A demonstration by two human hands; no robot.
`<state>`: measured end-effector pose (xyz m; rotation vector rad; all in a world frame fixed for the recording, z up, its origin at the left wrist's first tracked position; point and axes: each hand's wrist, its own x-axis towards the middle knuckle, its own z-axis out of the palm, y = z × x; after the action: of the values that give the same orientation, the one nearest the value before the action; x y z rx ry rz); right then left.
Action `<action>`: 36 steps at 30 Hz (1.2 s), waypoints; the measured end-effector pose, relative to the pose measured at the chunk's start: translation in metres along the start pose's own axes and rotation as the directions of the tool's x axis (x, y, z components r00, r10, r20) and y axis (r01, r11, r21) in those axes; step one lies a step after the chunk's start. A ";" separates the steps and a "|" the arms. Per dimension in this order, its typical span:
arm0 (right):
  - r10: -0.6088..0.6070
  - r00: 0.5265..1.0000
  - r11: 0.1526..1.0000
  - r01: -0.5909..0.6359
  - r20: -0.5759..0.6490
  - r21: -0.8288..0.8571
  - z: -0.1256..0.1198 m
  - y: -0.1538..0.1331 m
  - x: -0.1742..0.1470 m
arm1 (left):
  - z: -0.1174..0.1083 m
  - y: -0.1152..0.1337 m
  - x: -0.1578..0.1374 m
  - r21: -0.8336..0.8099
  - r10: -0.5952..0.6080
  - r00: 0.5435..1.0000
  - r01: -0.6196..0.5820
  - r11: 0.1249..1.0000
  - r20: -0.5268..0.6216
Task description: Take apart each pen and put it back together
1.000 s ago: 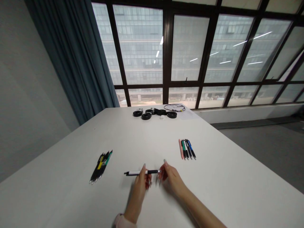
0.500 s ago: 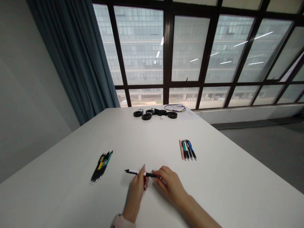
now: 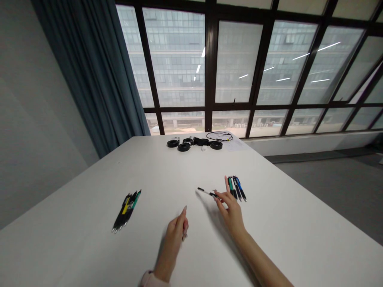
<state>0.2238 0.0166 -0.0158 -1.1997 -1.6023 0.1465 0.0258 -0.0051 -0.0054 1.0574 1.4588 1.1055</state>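
Note:
A black-and-white pen (image 3: 205, 192) is pinched near its black grip by the fingertips of my right hand (image 3: 230, 211), held just above the white table (image 3: 167, 171). Its far end points left. Close beside that hand lies a row of several pens (image 3: 235, 187), among them pink, green, white, black and blue ones, partly covered by my fingers. My left hand (image 3: 176, 229) rests near the front middle with its fingers curled in and the thumb side up; I see nothing in it. Farther left, a bundle of pens (image 3: 127, 210) in black, yellow and green lies slanted.
At the far end of the table are several black rings (image 3: 184, 147), a small white item (image 3: 204, 148) and a looped black cable (image 3: 220, 136). A blue curtain (image 3: 98, 79) hangs at the left, before dark-framed windows. The table's right edge slopes toward me.
The pen has left my left hand and moved right and away from me in my right hand, near the right-hand row. My left hand stays almost in place, now without the pen.

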 end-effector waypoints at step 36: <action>0.074 0.976 0.713 0.091 0.204 -0.696 -0.008 0.040 0.005 | -0.001 -0.004 0.001 -0.003 -0.005 1.000 0.005 1.000 -0.008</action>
<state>0.2544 0.0357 -0.0343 -1.8084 -1.9342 -0.4022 0.0242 -0.0050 -0.0093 1.0485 1.4646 1.1091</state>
